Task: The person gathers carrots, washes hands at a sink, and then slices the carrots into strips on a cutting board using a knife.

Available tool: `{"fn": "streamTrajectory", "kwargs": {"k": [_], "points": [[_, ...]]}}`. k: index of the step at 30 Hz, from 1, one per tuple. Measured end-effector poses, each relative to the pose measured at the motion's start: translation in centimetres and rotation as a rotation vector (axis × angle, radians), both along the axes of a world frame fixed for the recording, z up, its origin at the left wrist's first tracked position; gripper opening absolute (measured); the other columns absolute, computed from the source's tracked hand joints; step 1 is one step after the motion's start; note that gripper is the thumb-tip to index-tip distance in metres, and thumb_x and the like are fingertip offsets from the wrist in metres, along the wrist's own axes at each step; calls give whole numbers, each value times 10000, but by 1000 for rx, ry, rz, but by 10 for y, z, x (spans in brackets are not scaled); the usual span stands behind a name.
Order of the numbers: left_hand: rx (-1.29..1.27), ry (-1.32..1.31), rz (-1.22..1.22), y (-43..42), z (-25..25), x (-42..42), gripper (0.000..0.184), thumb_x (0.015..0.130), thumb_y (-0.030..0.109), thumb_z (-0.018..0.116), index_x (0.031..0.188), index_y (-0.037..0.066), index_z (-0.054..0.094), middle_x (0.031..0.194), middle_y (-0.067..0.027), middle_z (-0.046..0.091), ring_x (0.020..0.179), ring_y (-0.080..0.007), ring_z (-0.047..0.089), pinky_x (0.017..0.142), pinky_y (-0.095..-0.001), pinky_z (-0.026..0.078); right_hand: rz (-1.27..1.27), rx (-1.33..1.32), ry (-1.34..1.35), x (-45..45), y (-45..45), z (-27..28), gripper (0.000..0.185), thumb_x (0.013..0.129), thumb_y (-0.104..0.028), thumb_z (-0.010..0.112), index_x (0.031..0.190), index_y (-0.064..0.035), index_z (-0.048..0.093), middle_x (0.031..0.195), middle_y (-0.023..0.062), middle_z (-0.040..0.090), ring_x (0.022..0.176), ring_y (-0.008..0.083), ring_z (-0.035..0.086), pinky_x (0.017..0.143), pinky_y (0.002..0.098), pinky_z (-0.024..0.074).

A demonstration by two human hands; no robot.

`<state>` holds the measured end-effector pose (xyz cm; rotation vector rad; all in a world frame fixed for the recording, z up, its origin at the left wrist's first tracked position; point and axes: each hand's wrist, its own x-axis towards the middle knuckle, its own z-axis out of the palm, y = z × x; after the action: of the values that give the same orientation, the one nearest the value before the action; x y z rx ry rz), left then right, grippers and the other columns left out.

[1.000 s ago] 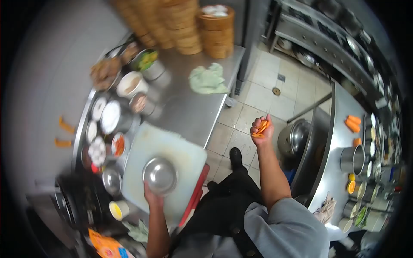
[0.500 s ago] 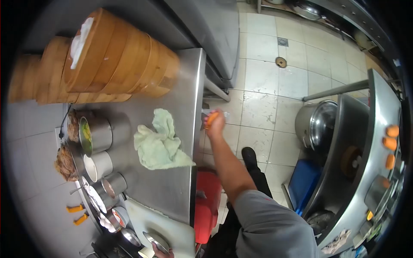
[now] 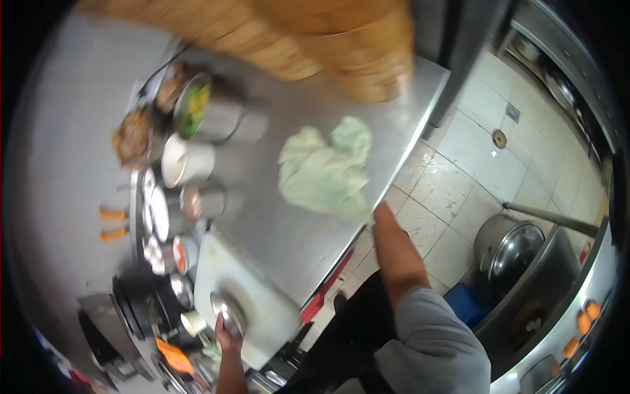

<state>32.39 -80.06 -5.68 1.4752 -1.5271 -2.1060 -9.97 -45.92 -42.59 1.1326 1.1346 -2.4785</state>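
At the lower left, my left hand (image 3: 228, 335) grips the edge of a metal bowl (image 3: 230, 313) over the white cutting board (image 3: 262, 315). My right forearm reaches to the front edge of the steel table (image 3: 295, 246), and the hand itself is out of sight below that edge. Just above this forearm a pale green cloth (image 3: 325, 174) lies crumpled on the table. The orange slices are not visible now.
Bamboo steamers (image 3: 354, 49) stand at the table's far end. Along the wall side are a container of green and yellow food (image 3: 195, 110), a white tub (image 3: 187, 161) and other containers. A lidded pot (image 3: 508, 246) sits at the right.
The view has turned and shifted. My right hand, earlier holding orange slices beside the table, has gone out of sight below the table edge. My left hand still holds the bowl.
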Motion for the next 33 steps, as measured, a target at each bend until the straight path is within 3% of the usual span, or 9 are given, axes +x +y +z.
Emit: {"fn": "streamTrajectory", "kwargs": {"k": [3, 4, 6, 9, 15, 18, 21, 28, 33], "points": [[-152, -5, 106, 24, 7, -11, 333, 930, 210, 599, 1219, 45, 608, 1107, -95, 683, 999, -254, 674, 896, -415, 550, 211, 287, 67, 79, 52, -21, 291, 986, -167, 483, 1098, 27, 668, 749, 115, 627, 633, 198, 609, 551, 365, 520], [-163, 27, 74, 28, 9, -17, 320, 918, 188, 600, 1202, 40, 608, 1086, -91, 683, 987, -243, 672, 883, -406, 552, 653, 431, -37, 99, 97, -18, 330, 927, -72, 458, 1124, 24, 704, 807, 141, 662, 699, 200, 626, 574, 344, 503], [-166, 94, 22, 25, 8, -7, 293, 902, 154, 601, 1168, 29, 605, 1043, -84, 683, 969, -230, 668, 879, -399, 550, 614, 700, 81, 170, 153, -12, 328, 859, -16, 434, 970, 32, 739, 656, 76, 570, 529, 174, 535, 488, 353, 427], [-201, 176, 2, 19, -5, -3, 246, 899, 138, 595, 1109, 9, 594, 978, -92, 672, 897, -223, 675, 790, -391, 583, 554, 505, -298, 244, 224, 60, 491, 957, -504, 626, 893, -18, 646, 484, -29, 356, 369, 121, 340, 373, 307, 268], [-128, 57, -112, 33, 25, -22, 182, 913, 172, 568, 1028, 32, 575, 888, -102, 649, 719, -204, 679, 590, -343, 573, 432, 686, -271, 358, 297, 146, 566, 958, -551, 609, 868, 3, 688, 517, 5, 433, 409, 155, 425, 404, 326, 326], [-101, 119, -160, 37, 27, -28, 198, 925, 183, 573, 1051, 31, 561, 891, -110, 672, 644, -196, 674, 472, -310, 535, 490, 1335, 174, 413, 314, 114, 527, 1009, -527, 514, 972, -35, 699, 538, 4, 481, 460, 145, 522, 442, 311, 405], [-141, 140, -295, 45, 38, -49, 232, 937, 205, 594, 1082, 29, 552, 900, -117, 689, 639, -196, 682, 481, -302, 535, 356, 756, 64, 447, 242, 222, 321, 966, -366, 680, 820, -96, 588, 609, -35, 496, 479, 85, 471, 441, 285, 401], [-122, 303, -447, 77, 56, -99, 310, 943, 228, 646, 1132, -6, 570, 893, -132, 699, 578, -213, 688, 442, -298, 554, 416, 887, 136, 520, 214, 293, 232, 962, -255, 677, 878, -39, 656, 657, 31, 611, 559, 118, 574, 504, 301, 464], [136, 425, -38, 59, 38, -74, 399, 953, 308, 612, 1211, 9, 561, 929, -137, 677, 608, -227, 684, 465, -357, 557, 330, 898, 208, 539, 253, 290, 255, 951, -292, 726, 896, -49, 673, 654, -16, 573, 546, 92, 531, 505, 272, 444]]}}
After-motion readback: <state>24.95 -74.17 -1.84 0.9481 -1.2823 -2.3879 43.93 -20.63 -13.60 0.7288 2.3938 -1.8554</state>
